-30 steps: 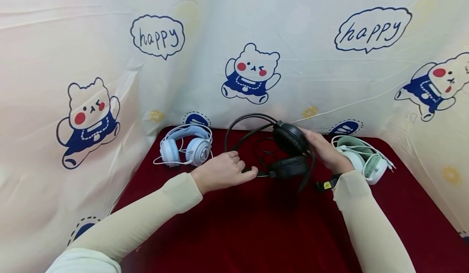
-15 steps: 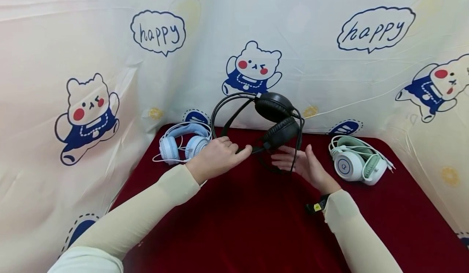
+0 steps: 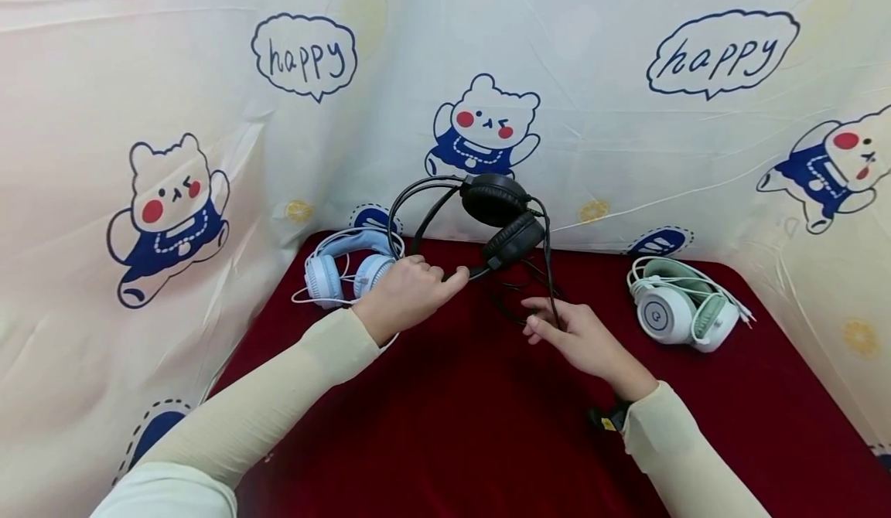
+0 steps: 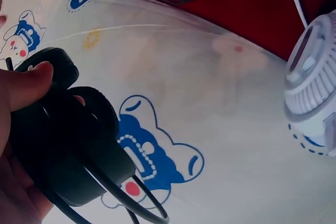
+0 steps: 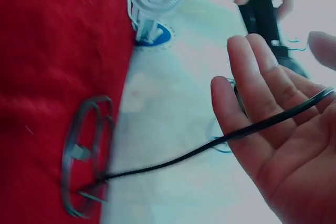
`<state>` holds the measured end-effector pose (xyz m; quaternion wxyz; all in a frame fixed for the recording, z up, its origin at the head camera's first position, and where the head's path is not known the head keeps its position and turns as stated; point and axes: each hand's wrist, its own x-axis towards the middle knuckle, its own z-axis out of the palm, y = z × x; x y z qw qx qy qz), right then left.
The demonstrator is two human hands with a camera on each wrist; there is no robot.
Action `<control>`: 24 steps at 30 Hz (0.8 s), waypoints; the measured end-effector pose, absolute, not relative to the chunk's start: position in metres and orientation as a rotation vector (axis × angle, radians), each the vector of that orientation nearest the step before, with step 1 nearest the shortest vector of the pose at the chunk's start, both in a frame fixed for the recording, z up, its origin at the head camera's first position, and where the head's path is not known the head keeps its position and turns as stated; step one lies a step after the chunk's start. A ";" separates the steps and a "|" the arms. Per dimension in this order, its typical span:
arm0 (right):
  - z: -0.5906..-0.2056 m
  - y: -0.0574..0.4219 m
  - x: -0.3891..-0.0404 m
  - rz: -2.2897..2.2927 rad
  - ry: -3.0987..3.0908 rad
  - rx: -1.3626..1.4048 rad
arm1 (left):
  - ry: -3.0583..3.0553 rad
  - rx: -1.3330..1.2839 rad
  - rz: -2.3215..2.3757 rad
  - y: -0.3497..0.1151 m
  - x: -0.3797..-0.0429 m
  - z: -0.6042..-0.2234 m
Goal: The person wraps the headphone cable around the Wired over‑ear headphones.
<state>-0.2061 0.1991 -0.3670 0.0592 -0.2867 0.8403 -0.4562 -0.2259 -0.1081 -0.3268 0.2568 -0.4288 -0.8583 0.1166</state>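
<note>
My left hand point(image 3: 407, 294) grips the black over-ear headphones point(image 3: 513, 238) by the headband point(image 5: 260, 19), while their cable point(image 5: 199, 151) crosses my right hand point(image 3: 581, 336), its fingers loosely extended.

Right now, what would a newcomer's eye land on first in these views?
Probably the black headphones, held up by the left hand, their cord crossing the right hand over the dark red cloth. After that, perhaps the winking bears on the pale curtain behind, the light blue headphones at the cloth's back left and the white and green pair toward its right.
</note>
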 end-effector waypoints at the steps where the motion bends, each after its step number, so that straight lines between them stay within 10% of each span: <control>1: -0.362 0.199 -0.204 -1.344 2.592 -0.858 | -2.339 -1.164 0.312 -0.109 -0.226 -0.328; 24: -0.278 0.227 -0.207 -1.199 2.961 -0.907 | -2.437 -1.259 0.364 -0.119 -0.220 -0.343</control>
